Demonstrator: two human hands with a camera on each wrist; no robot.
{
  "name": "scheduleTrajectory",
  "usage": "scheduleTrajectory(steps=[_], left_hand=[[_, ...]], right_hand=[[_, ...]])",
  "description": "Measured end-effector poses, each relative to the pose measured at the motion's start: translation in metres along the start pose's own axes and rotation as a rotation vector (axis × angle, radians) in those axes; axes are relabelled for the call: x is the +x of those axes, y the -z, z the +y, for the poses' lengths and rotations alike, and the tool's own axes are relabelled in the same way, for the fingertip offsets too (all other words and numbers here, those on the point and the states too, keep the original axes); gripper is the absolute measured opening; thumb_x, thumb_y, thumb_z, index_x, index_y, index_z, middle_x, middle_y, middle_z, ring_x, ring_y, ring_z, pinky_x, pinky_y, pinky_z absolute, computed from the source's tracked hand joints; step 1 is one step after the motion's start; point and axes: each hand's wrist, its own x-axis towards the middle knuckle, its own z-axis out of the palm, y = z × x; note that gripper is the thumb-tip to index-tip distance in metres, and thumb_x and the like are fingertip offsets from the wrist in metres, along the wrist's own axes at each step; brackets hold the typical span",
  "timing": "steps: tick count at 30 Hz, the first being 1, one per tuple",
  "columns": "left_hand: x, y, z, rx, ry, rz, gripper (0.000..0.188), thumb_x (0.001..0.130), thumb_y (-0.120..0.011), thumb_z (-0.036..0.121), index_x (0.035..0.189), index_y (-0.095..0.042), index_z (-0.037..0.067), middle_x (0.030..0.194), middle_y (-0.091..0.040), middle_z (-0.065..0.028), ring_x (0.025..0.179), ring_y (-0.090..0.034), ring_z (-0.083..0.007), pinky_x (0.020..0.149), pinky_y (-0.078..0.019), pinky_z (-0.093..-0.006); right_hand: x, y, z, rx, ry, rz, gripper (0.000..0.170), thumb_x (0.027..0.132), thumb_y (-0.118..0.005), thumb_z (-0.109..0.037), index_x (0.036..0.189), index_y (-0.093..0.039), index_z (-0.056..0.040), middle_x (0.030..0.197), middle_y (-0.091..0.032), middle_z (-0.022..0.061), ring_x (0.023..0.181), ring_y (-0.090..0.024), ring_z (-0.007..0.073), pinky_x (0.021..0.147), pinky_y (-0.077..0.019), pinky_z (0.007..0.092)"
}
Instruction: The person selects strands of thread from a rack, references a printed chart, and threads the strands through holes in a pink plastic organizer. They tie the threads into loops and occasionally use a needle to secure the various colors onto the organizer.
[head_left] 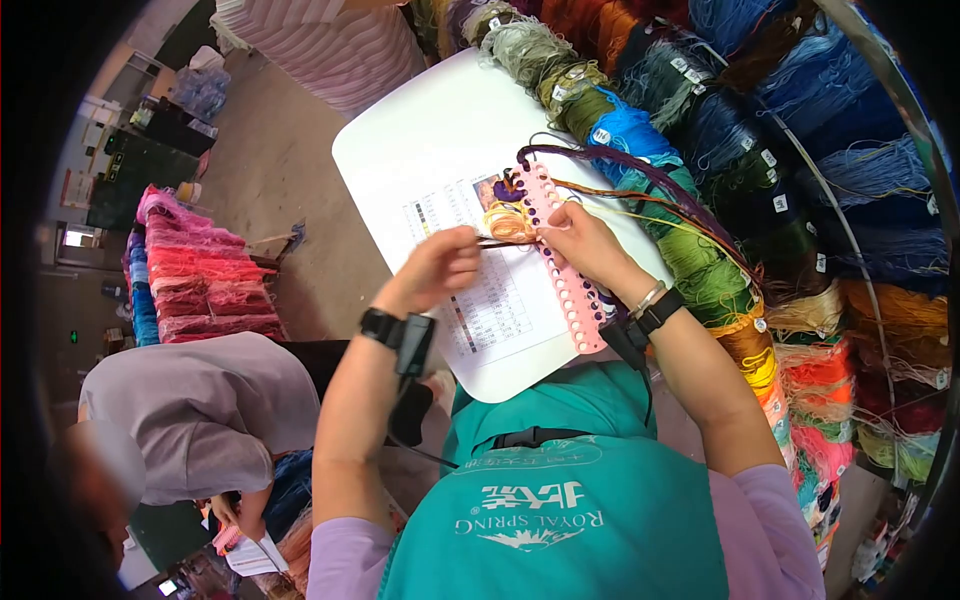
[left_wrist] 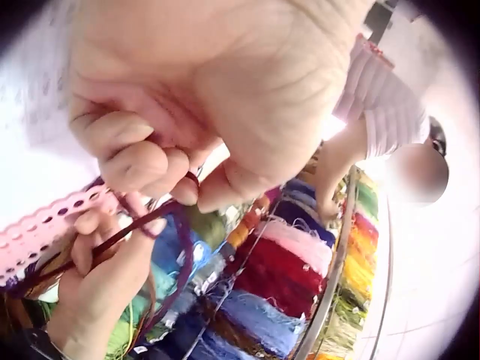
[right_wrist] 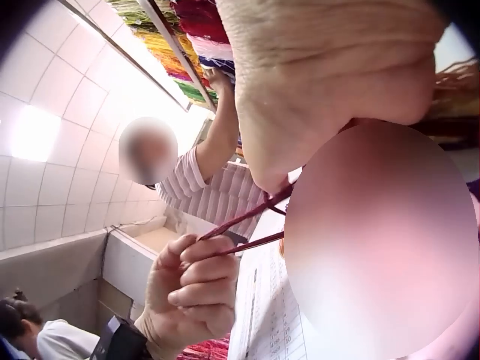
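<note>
A pink strip punched with holes [head_left: 570,290] lies over a printed sheet [head_left: 505,310] on a white board [head_left: 400,140]. Threads of several colours are looped through its holes, and a bundle of pale yellow thread [head_left: 507,222] lies along its left side. My left hand [head_left: 440,268], left of the strip, pinches a dark purple thread [right_wrist: 244,223] between thumb and forefinger. That thread runs taut to my right hand [head_left: 592,248], which is at the strip's edge and pinches the thread there. In the left wrist view a dark loop [left_wrist: 184,255] hangs below the left fingertips.
Racks of coloured thread hanks [head_left: 690,230] stand close on the right, with loose purple strands [head_left: 640,165] trailing toward them. Pink and red hanks [head_left: 210,270] hang at the left. A person in a grey top [head_left: 200,410] bends over at the lower left.
</note>
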Motion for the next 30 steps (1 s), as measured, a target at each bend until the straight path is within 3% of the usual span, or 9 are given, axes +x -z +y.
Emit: scheduleTrajectory(steps=[4,6,10,11,14,16,20,25,30], left_hand=[[-0.075,0.03,0.059,0.128,-0.262,0.288,0.026,0.1,-0.058,0.024,0.078,-0.047,0.014,0.067,-0.035,0.0079,0.053,-0.03,-0.0036,0.043,-0.024,-0.0187],[-0.1,0.045,0.081,-0.016,-0.378,0.436,0.026,0.099,-0.056,0.023,0.076,-0.046,0.014,0.063,-0.033,0.0066,0.05,-0.03,-0.0048,0.042,-0.0244,-0.0194],[-0.137,0.095,0.14,-0.263,-0.621,0.14,0.022,0.098,-0.054,0.02,0.078,-0.046,0.015,0.056,-0.026,0.0057,0.047,-0.03,-0.0066,0.042,-0.0241,-0.0217],[-0.14,0.116,0.151,-0.187,-0.621,0.098,0.018,0.099,-0.054,0.024,0.084,-0.052,0.013,0.061,-0.045,0.0046,0.049,-0.041,-0.0068,0.043,-0.0302,-0.0202],[-0.114,0.059,0.145,0.362,-0.592,0.972,0.019,0.099,-0.055,0.027,0.103,-0.061,0.009,0.081,-0.066,-0.0015,0.06,-0.056,-0.0081,0.052,-0.043,-0.0213],[-0.099,0.064,0.121,0.79,-0.553,1.124,0.033,0.098,-0.059,0.029,0.123,-0.062,0.007,0.105,-0.072,-0.0066,0.078,-0.064,-0.0123,0.068,-0.0509,-0.0249],[-0.064,0.083,0.046,1.101,-0.699,0.707,0.023,0.092,-0.068,0.017,0.112,-0.07,0.006,0.108,-0.07,-0.0058,0.095,-0.064,-0.0153,0.082,-0.0504,-0.0265],[-0.054,0.038,-0.021,1.502,-0.683,0.641,0.028,0.085,-0.069,0.008,0.113,-0.068,0.007,0.124,-0.062,-0.0105,0.118,-0.058,-0.0264,0.098,-0.0472,-0.0368],[-0.05,0.045,-0.043,1.712,-0.704,0.73,0.038,0.082,-0.072,0.01,0.119,-0.065,0.009,0.129,-0.059,-0.0122,0.12,-0.054,-0.0321,0.103,-0.0428,-0.0431]], right_hand=[[0.003,0.0,0.005,-0.186,0.03,0.03,0.04,0.082,-0.064,-0.027,0.113,-0.055,-0.0036,0.082,-0.07,0.0185,0.08,-0.069,0.0345,0.076,-0.0512,0.0426],[-0.002,-0.002,-0.006,-0.294,0.04,0.063,0.038,0.081,-0.064,-0.021,0.114,-0.054,-0.0027,0.083,-0.069,0.0172,0.079,-0.068,0.0323,0.075,-0.0512,0.0407],[-0.004,-0.002,-0.009,-0.358,0.058,0.079,0.043,0.079,-0.065,-0.024,0.116,-0.054,-0.0041,0.086,-0.07,0.0218,0.086,-0.068,0.0393,0.079,-0.0507,0.0452],[-0.006,-0.002,-0.011,-0.374,0.054,0.087,0.044,0.079,-0.066,-0.025,0.116,-0.055,-0.0042,0.086,-0.07,0.0216,0.086,-0.068,0.0395,0.079,-0.0506,0.0454],[-0.01,-0.005,-0.016,-0.391,0.058,0.107,0.045,0.078,-0.066,-0.025,0.117,-0.056,-0.0045,0.087,-0.07,0.0213,0.086,-0.068,0.04,0.079,-0.0505,0.0461],[-0.011,-0.007,-0.013,-0.359,0.072,0.129,0.046,0.078,-0.066,-0.026,0.118,-0.056,-0.0047,0.089,-0.071,0.0212,0.087,-0.068,0.0406,0.08,-0.0503,0.0467],[-0.031,-0.009,-0.013,-0.263,0.175,0.146,0.044,0.082,-0.067,-0.021,0.12,-0.056,-0.0022,0.074,-0.065,0.0131,0.071,-0.065,0.0318,0.073,-0.0515,0.042],[-0.064,-0.012,-0.001,-0.493,0.284,0.275,0.066,0.082,-0.074,-0.031,0.136,-0.048,-0.0062,0.11,-0.06,0.0164,0.09,-0.063,0.0295,0.073,-0.0523,0.0423],[-0.086,-0.016,-0.006,-0.687,0.228,0.276,0.078,0.076,-0.079,-0.035,0.139,-0.045,-0.0067,0.106,-0.053,0.0161,0.094,-0.061,0.0333,0.074,-0.0527,0.0441]])
